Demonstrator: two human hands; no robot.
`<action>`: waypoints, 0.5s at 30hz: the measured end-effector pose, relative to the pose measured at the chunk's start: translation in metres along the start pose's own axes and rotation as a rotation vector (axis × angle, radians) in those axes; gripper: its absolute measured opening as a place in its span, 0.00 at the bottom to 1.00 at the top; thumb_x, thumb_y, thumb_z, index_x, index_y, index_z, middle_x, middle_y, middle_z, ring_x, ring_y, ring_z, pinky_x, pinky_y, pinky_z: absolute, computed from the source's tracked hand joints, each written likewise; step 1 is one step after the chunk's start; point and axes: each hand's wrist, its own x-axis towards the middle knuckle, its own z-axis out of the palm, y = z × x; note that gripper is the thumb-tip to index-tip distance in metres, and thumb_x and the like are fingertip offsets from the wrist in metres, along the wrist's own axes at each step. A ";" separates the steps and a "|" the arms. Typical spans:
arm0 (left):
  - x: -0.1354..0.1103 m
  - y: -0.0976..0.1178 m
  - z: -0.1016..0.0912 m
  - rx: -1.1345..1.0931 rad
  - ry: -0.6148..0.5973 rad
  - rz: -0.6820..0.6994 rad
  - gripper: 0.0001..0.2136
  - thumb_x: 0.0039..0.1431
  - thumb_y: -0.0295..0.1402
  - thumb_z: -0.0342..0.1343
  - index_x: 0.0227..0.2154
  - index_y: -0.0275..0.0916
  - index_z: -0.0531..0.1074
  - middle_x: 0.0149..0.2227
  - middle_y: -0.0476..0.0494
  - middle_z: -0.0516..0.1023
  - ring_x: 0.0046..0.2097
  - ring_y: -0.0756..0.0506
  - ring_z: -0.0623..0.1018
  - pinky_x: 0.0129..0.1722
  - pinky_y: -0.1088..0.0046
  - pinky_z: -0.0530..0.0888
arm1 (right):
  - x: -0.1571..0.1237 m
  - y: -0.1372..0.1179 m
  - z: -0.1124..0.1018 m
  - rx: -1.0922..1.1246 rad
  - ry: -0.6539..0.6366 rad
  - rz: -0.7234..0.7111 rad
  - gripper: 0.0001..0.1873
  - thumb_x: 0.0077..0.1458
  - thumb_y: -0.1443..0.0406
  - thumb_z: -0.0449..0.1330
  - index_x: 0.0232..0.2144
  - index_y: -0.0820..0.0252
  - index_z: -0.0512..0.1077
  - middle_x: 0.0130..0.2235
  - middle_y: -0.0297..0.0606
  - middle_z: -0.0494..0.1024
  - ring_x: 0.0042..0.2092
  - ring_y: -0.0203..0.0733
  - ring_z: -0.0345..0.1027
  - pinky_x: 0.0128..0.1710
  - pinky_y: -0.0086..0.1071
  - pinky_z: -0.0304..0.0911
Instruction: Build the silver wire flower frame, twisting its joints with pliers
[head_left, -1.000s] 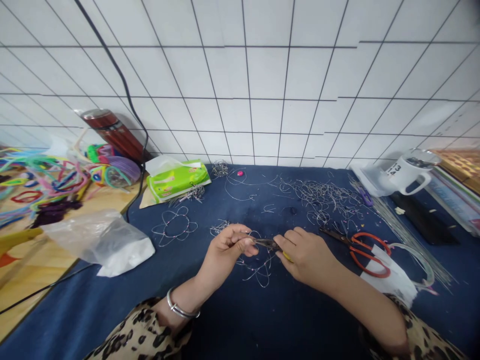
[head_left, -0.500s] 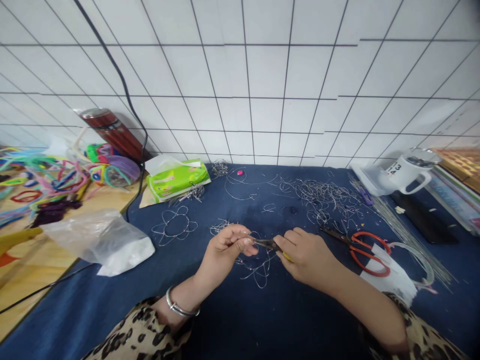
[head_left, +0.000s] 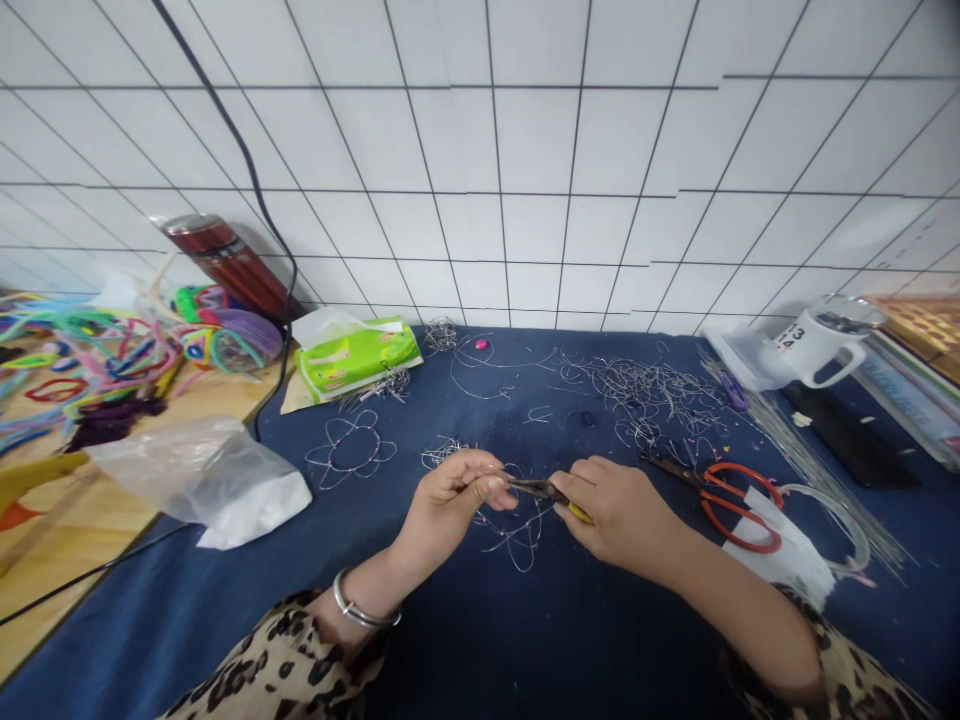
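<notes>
The pliers (head_left: 537,488) pointed left in mid-scene.
From afar I saw their long axis run left to right, the right hand (head_left: 616,508) wrapped around them, the left hand (head_left: 459,498) pinching wire (head_left: 516,468). Blue cloth (head_left: 450,640) lay beneath; white tiles (head_left: 532,140) rose far behind.

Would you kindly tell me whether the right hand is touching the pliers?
Touching: the head view shows the right hand closed around the pliers, their metal nose extending beyond the fingers toward the left hand.
</notes>
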 end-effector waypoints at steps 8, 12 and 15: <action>0.000 0.003 -0.003 0.081 -0.051 0.029 0.04 0.57 0.29 0.54 0.35 0.35 0.68 0.29 0.44 0.79 0.31 0.46 0.79 0.34 0.69 0.75 | 0.000 0.002 -0.002 0.090 -0.045 0.019 0.10 0.55 0.64 0.52 0.40 0.57 0.68 0.30 0.34 0.69 0.34 0.36 0.61 0.33 0.29 0.54; 0.002 0.002 -0.004 0.062 -0.065 0.042 0.05 0.57 0.29 0.54 0.36 0.35 0.68 0.29 0.44 0.79 0.31 0.46 0.79 0.34 0.68 0.76 | 0.000 0.001 -0.001 0.060 -0.020 0.023 0.10 0.55 0.64 0.52 0.40 0.57 0.68 0.31 0.35 0.69 0.35 0.37 0.61 0.34 0.30 0.54; 0.003 0.002 -0.005 0.051 -0.063 0.037 0.04 0.57 0.28 0.54 0.36 0.36 0.68 0.29 0.44 0.79 0.31 0.46 0.79 0.33 0.69 0.75 | -0.001 -0.002 -0.002 0.000 0.002 0.024 0.10 0.55 0.64 0.52 0.39 0.58 0.68 0.32 0.36 0.68 0.35 0.38 0.60 0.32 0.30 0.54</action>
